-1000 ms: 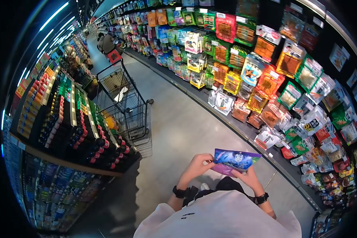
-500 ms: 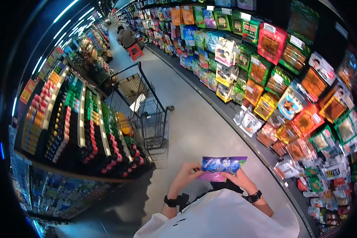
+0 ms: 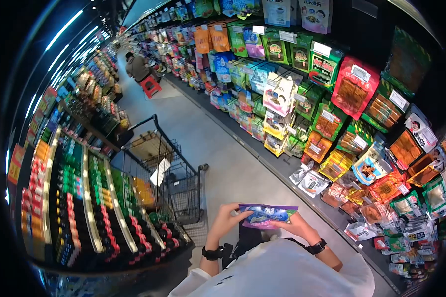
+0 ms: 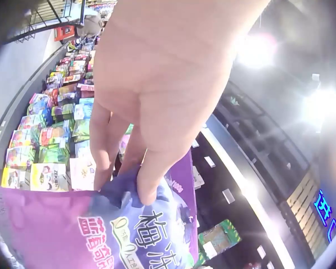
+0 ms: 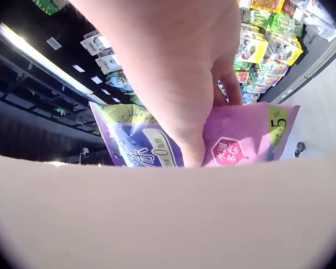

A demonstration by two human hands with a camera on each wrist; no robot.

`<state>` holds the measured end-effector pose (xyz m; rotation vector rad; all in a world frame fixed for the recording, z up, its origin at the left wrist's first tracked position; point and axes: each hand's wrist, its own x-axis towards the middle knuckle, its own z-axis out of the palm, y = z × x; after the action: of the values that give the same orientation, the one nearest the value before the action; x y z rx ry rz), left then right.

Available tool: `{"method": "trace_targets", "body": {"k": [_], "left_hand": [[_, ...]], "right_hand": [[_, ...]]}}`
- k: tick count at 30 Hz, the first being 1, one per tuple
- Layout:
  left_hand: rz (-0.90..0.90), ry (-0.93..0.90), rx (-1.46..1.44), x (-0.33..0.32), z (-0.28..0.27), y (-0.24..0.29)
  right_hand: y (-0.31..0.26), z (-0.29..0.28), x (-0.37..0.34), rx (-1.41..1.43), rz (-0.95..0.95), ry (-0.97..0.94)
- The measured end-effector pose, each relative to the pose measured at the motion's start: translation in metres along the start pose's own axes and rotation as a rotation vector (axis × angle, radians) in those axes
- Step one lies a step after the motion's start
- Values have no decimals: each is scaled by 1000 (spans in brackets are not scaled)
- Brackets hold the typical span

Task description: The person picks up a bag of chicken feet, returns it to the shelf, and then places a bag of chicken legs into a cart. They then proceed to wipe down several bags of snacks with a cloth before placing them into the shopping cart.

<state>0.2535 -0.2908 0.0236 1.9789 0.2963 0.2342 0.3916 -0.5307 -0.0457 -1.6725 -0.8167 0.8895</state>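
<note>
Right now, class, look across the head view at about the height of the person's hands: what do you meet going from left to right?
Shelved bottles → shopping cart → left hand → purple packet → right hand → displayed packets.

I see black wire cart (image 3: 186, 177) | person in dark top (image 3: 138, 68) on red plastic stool (image 3: 150, 87) | dark red-labelled bottles (image 3: 105, 225)

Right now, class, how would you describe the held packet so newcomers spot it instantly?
In the head view, find the rows of packets along the right, then drop to the white shirt. Just above it is a purple-and-blue packet. Unlike those on display, it is held by the left hand and right hand.
</note>
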Motion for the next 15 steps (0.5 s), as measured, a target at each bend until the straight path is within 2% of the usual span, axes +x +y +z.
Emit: {"method": "trace_targets", "body": {"k": [1,4,5,9,11,13,14,15], "left_hand": [[25,-23,-3,19,-13,-6],[78,-113,-36,72,-53,-19],[91,-147,-45,90,-70,-24],[105,-177,-111,159,-132,-44],[64,-169,-113,191,-161,-42],[340,-178,-141,222,-182,-54],[478,-179,-158,237,-189,-61],[427,-283,-120,248,-199,-67]], "right_hand": [[-6,-2,17,-1,16,-3],[-31,-1,65,55,-95,79],[-31,2,84,162,-70,86],[-69,6,161,98,-103,180],[-80,5,194,156,-40,189],[-100,2,221,122,69,216],[-110,-1,235,83,65,236],[-118,-3,248,48,65,256]]}}
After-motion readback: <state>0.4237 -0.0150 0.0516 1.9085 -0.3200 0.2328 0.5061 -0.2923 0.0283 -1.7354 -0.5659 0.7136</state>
